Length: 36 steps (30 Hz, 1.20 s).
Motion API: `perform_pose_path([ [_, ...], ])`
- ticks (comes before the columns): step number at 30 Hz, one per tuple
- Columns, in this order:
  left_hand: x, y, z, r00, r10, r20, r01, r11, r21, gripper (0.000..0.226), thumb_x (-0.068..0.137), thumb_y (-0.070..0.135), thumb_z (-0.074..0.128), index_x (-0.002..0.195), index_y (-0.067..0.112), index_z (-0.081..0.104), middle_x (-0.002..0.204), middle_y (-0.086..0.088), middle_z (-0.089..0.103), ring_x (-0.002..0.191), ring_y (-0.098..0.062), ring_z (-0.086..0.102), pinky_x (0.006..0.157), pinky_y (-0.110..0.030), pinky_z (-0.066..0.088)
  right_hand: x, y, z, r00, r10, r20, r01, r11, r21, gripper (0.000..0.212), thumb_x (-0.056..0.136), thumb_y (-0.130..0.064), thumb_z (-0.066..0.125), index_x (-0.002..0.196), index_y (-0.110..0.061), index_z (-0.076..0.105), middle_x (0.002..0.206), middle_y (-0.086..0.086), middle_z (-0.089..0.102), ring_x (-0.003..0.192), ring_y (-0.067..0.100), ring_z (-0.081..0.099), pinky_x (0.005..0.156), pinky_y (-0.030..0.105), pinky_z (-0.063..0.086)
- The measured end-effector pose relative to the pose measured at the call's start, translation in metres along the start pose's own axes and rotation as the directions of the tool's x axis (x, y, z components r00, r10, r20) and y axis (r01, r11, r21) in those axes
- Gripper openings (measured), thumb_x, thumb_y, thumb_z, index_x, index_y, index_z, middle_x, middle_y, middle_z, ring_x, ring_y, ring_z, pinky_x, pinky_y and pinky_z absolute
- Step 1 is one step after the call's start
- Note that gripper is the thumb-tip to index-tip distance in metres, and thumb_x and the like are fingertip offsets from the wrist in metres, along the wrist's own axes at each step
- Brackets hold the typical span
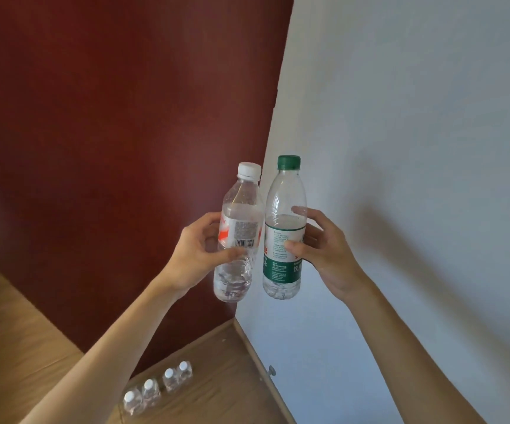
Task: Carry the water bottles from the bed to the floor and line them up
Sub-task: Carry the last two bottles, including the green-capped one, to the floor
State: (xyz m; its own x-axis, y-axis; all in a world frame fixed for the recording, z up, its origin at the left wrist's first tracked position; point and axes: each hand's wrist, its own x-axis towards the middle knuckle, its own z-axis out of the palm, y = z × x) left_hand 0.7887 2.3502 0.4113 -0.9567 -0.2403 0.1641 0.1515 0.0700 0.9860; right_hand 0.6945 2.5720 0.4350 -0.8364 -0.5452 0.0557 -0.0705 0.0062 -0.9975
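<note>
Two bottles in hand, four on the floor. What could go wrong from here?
1. The right hand holds the green-capped bottle mostly by thumb and the tips of its fingers; it could slip.
2. The four floor bottles stand close together; setting more beside them could topple one.
3. The white-capped bottle in the left hand is tilted toward the green one; they may clash.

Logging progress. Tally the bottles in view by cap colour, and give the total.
White-cap bottles: 5, one held by the left hand, four standing on the floor.
Green-cap bottle: 1, held by the right hand.
Total: 6
</note>
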Motion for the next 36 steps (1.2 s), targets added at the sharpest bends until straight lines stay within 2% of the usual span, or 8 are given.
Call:
perform_pose_path([
  [3,-0.001,-0.010,-0.021,0.998,-0.019,-0.060,0.022,0.999,0.041,0.059,0.065,0.014,0.083,0.119,0.007,0.060,0.102,0.000,0.076,0.092,-0.015,0.073,0.077,-0.024,0.057,0.022,0.010,0.017,0.998,0.010,0.062,-0.010,1.000,0.002,0.069,0.062,-0.029,0.083,0.125,-0.022,0.056,0.118,0.005,0.072,0.111,0.024,0.068,0.095,0.043,0.055],
  [8,0.001,-0.032,-0.048,0.982,-0.063,-0.176,0.081,0.992,0.100,0.053,0.071,0.005,0.084,0.118,0.008,0.060,0.102,-0.003,0.075,0.094,-0.017,0.073,0.085,-0.030,0.057,0.055,0.030,0.037,0.985,0.030,0.169,-0.032,0.999,0.007,0.065,0.067,-0.027,0.083,0.126,-0.021,0.056,0.119,0.004,0.072,0.111,0.024,0.068,0.093,0.040,0.057],
  [13,0.009,-0.040,-0.063,0.952,-0.070,-0.299,0.112,0.986,0.125,0.053,0.072,0.003,0.083,0.119,0.008,0.060,0.103,-0.005,0.075,0.096,-0.019,0.072,0.087,-0.034,0.058,0.099,0.045,0.046,0.962,0.019,0.271,-0.029,0.999,0.033,0.056,0.076,-0.003,0.081,0.125,-0.016,0.056,0.117,0.006,0.072,0.110,0.028,0.067,0.086,0.035,0.058],
  [17,0.018,-0.041,-0.072,0.924,-0.077,-0.374,0.139,0.980,0.140,0.054,0.073,0.005,0.084,0.120,0.009,0.059,0.106,-0.006,0.074,0.099,-0.021,0.071,0.092,-0.040,0.057,0.132,0.048,0.049,0.943,0.001,0.332,-0.034,0.995,0.095,0.065,0.063,-0.020,0.087,0.121,-0.019,0.058,0.112,0.001,0.074,0.106,0.022,0.069,0.083,0.032,0.058],
  [21,0.030,-0.045,-0.073,0.906,-0.091,-0.414,0.162,0.977,0.139,0.059,0.069,0.017,0.085,0.121,0.010,0.059,0.107,-0.007,0.074,0.102,-0.021,0.071,0.092,-0.041,0.056,0.159,0.059,0.046,0.925,-0.014,0.379,-0.025,0.995,0.097,0.060,0.069,-0.010,0.082,0.123,-0.015,0.057,0.113,0.002,0.073,0.108,0.027,0.068,0.093,0.042,0.057],
  [26,0.038,-0.065,-0.065,0.883,-0.134,-0.450,0.225,0.962,0.156,0.056,0.071,-0.001,0.084,0.119,0.010,0.058,0.104,-0.006,0.075,0.098,-0.022,0.072,0.088,-0.038,0.059,0.180,0.083,0.042,0.894,0.025,0.447,-0.059,0.996,0.061,0.067,0.067,-0.017,0.085,0.127,-0.013,0.055,0.115,0.003,0.073,0.111,0.025,0.068,0.096,0.044,0.056],
  [29,0.038,-0.080,-0.059,0.871,-0.157,-0.465,0.254,0.955,0.155,0.055,0.071,-0.002,0.084,0.117,0.013,0.058,0.102,-0.005,0.075,0.096,-0.022,0.073,0.086,-0.035,0.059,0.187,0.101,0.041,0.868,0.069,0.492,-0.088,0.996,0.017,0.071,0.065,-0.024,0.086,0.128,-0.015,0.055,0.118,0.001,0.072,0.113,0.024,0.067,0.095,0.043,0.056],
  [36,0.031,-0.125,-0.053,0.856,-0.238,-0.458,0.334,0.933,0.138,0.056,0.070,-0.001,0.085,0.116,0.012,0.057,0.099,-0.002,0.075,0.090,-0.019,0.073,0.083,-0.033,0.058,0.192,0.152,0.043,0.848,0.145,0.511,-0.165,0.986,-0.006,0.065,0.068,-0.011,0.089,0.124,-0.018,0.057,0.113,-0.004,0.074,0.108,0.019,0.069,0.086,0.030,0.058],
])
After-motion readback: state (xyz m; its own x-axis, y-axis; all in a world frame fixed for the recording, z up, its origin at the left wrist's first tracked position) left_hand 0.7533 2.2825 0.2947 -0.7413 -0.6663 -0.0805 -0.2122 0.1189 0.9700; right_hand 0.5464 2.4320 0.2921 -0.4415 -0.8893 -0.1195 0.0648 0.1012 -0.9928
